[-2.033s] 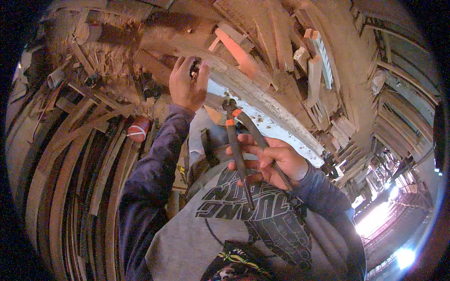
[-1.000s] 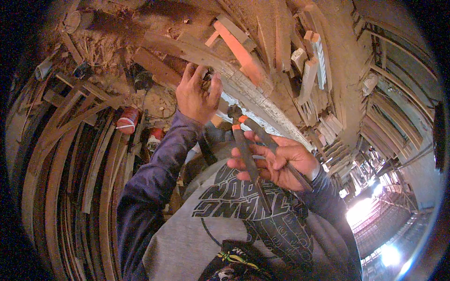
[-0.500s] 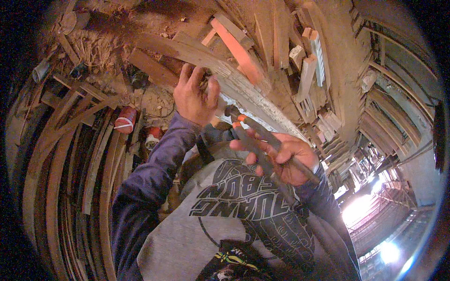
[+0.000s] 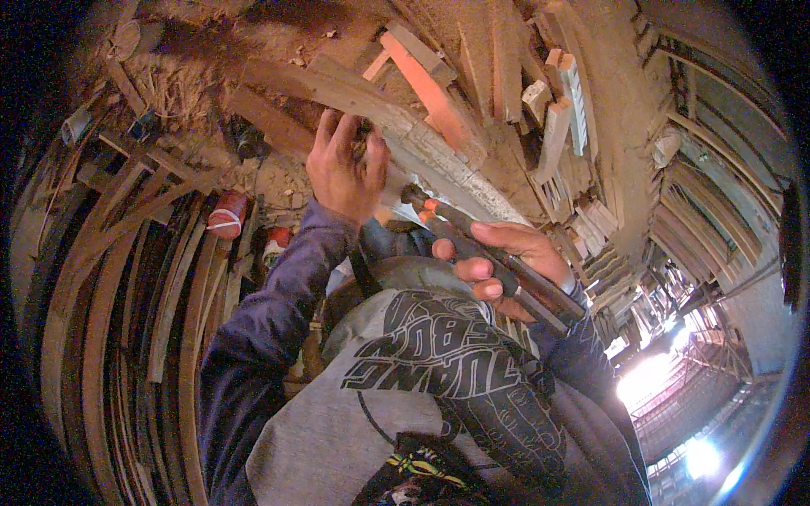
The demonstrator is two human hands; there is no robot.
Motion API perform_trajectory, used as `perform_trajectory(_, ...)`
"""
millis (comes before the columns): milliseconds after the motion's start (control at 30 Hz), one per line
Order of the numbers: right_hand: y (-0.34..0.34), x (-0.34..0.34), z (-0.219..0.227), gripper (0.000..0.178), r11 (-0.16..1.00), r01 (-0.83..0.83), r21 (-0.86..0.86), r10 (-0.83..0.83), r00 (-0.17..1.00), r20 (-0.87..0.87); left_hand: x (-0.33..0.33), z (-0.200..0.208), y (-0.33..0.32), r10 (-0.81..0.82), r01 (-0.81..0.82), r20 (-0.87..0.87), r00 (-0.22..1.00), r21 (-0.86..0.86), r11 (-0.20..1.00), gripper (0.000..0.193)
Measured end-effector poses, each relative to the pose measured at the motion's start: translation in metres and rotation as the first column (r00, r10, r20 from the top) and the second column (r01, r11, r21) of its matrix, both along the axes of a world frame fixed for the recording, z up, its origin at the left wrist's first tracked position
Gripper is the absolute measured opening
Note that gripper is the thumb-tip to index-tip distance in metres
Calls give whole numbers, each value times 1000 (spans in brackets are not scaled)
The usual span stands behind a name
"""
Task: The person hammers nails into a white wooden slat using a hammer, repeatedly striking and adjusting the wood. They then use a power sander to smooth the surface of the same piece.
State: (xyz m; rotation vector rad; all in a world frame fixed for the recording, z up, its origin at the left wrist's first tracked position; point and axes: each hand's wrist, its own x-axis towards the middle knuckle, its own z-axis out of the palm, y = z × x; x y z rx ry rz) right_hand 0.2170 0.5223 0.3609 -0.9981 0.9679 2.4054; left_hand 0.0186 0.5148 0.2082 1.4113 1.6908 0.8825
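Observation:
My right hand (image 4: 533, 255) is closed around the two dark handles of a pair of pliers (image 4: 468, 240) with orange bands near the jaws. The thumb lies along one handle and the fingertips curl over the other. The dark pliers' head points up and left, towards my left hand (image 4: 344, 169). That hand is raised beside a long timber beam (image 4: 456, 173), its fingers curled. Something small and dark shows between thumb and fingers, too unclear to name. A gap separates the pliers' head from the left hand.
An orange-lit plank (image 4: 426, 80) lies beyond the beam. Long boards (image 4: 110, 337) are stacked at the left, near a red container (image 4: 225, 215) with a white band. Wood offcuts (image 4: 553, 139) are scattered at the upper right. Bright light enters at the lower right.
The pliers' handles were spread over my open right palm; now they are closer together, with my fingers wrapped around them. My left hand has shifted slightly left.

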Motion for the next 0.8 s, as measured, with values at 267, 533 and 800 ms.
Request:
perform_trajectory(267, -13, 1, 2, 49, 899, -384, 211, 331, 911, 247, 0, -6, -2, -13, 15, -29, 999, 81, 997, 21)
perform_trajectory(533, -62, -11, 4, 51, 619, -701, 353, 476, 693, 542, -17, -5, 5, 15, 16, 231, 973, -133, 991, 23)
perform_trajectory(800, -132, -3, -15, 23, 251, -865, 435, 260, 493, 831, -30, 29, -6, -319, 373, -257, 912, 202, 905, 22)
